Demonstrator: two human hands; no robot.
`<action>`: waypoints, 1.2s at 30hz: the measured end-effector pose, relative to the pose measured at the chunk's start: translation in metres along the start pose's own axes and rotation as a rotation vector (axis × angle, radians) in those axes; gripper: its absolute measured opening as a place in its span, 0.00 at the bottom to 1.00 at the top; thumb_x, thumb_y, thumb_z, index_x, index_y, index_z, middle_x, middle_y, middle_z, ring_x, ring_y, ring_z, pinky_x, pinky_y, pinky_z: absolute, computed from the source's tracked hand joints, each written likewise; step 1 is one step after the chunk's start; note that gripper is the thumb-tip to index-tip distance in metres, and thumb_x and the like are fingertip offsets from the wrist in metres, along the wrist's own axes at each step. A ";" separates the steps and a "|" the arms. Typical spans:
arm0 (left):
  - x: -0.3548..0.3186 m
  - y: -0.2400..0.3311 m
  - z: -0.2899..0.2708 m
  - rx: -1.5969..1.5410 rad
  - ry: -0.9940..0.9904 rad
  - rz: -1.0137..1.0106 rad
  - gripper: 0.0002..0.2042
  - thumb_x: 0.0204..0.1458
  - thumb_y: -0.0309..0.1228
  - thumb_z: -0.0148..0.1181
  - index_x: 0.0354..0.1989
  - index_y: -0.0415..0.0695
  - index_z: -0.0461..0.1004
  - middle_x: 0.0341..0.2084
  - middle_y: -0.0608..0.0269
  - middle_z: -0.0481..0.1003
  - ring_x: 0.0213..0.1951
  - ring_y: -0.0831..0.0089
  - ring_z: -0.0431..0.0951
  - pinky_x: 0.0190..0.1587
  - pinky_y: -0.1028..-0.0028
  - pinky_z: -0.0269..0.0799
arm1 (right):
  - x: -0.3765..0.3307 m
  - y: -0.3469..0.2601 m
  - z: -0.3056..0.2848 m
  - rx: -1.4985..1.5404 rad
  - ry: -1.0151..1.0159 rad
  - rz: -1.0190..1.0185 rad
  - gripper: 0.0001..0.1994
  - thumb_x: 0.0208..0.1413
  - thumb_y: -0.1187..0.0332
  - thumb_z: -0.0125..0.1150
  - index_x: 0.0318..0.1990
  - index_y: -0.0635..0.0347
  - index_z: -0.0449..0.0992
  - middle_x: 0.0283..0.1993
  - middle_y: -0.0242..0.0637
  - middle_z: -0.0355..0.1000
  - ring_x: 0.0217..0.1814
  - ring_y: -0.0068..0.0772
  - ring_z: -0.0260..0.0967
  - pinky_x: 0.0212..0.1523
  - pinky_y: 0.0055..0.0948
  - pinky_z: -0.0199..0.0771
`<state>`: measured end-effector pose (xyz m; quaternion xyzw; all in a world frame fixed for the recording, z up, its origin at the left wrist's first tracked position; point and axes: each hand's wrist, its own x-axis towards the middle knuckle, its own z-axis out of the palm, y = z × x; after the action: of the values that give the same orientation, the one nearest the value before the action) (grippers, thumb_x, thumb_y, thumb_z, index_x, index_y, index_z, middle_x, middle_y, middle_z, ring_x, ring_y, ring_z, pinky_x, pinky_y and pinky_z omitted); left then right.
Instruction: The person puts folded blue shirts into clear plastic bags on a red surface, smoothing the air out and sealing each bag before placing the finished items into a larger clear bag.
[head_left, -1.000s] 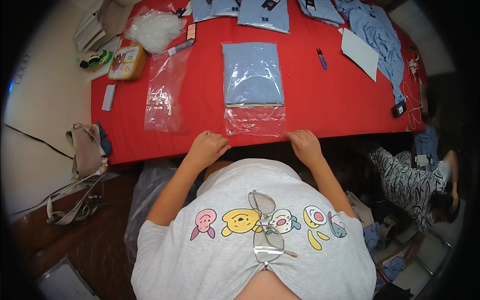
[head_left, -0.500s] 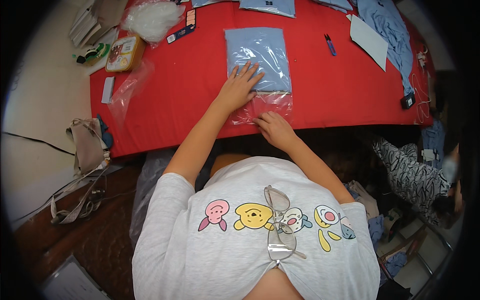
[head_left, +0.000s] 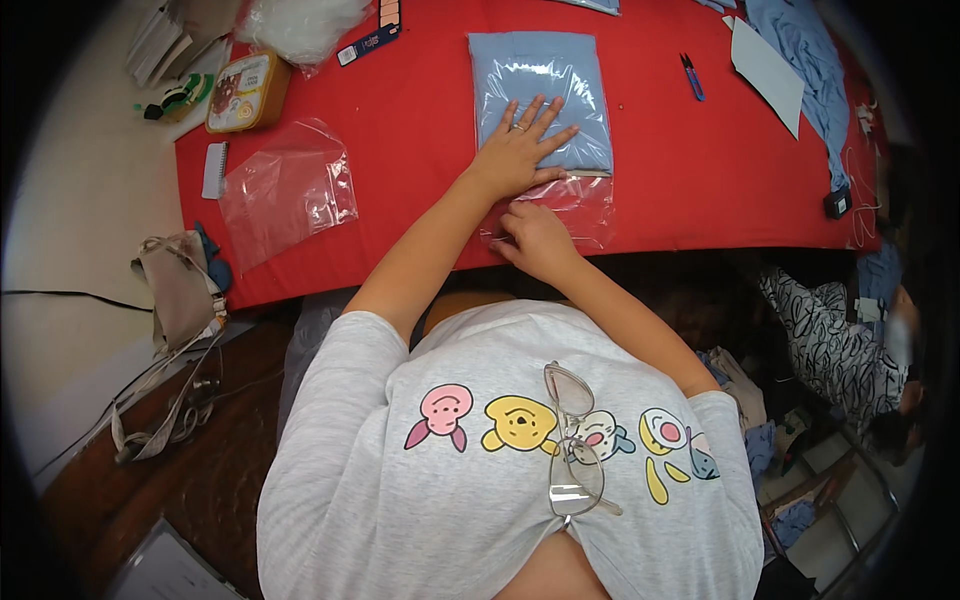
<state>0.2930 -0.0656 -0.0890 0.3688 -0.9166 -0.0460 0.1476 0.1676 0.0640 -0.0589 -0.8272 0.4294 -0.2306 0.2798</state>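
Note:
A folded light blue garment [head_left: 535, 75] lies flat inside a clear plastic bag [head_left: 590, 212] on the red-covered table. My left hand [head_left: 520, 152] rests on top of it, palm down with fingers spread, over the garment's lower part. The bag's loose end reaches past the garment toward the near table edge. At the left side of this loose end, my right hand [head_left: 538, 240] has its fingers curled, with the thin plastic at its fingertips. Part of that grip is hidden by the hand itself.
An empty clear bag [head_left: 300, 190] lies at the left beside a small notepad [head_left: 215, 170] and a yellow box [head_left: 245, 92]. More clear plastic [head_left: 305, 35] sits behind. On the right are thread snips [head_left: 692, 78], white card [head_left: 768, 75] and blue cloth [head_left: 815, 90].
My right hand has moved farther onto the bag's loose end, toward its left side. The left hand stays on the garment. The empty bag at the left has spread wider.

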 end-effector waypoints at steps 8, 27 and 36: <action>-0.002 0.003 0.000 0.017 0.024 -0.011 0.39 0.61 0.67 0.54 0.80 0.70 0.59 0.84 0.57 0.47 0.82 0.51 0.48 0.82 0.43 0.39 | -0.013 -0.009 0.011 0.084 0.045 0.151 0.06 0.56 0.69 0.71 0.39 0.57 0.82 0.40 0.44 0.73 0.43 0.54 0.76 0.44 0.50 0.77; -0.004 0.005 0.000 0.050 0.052 -0.035 0.38 0.61 0.67 0.55 0.79 0.73 0.62 0.83 0.62 0.49 0.82 0.55 0.50 0.83 0.45 0.38 | -0.024 -0.014 0.003 0.058 0.127 0.299 0.07 0.56 0.70 0.73 0.41 0.57 0.82 0.40 0.40 0.74 0.43 0.50 0.78 0.41 0.45 0.78; 0.001 0.007 0.001 0.110 0.000 -0.042 0.38 0.61 0.69 0.53 0.79 0.75 0.59 0.84 0.63 0.48 0.83 0.57 0.48 0.83 0.45 0.38 | -0.027 -0.008 0.010 -0.012 0.074 0.155 0.05 0.56 0.71 0.69 0.38 0.58 0.78 0.38 0.42 0.72 0.41 0.52 0.76 0.41 0.49 0.75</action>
<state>0.2873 -0.0612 -0.0882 0.3953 -0.9099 0.0014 0.1261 0.1646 0.0934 -0.0649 -0.7841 0.5035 -0.2362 0.2756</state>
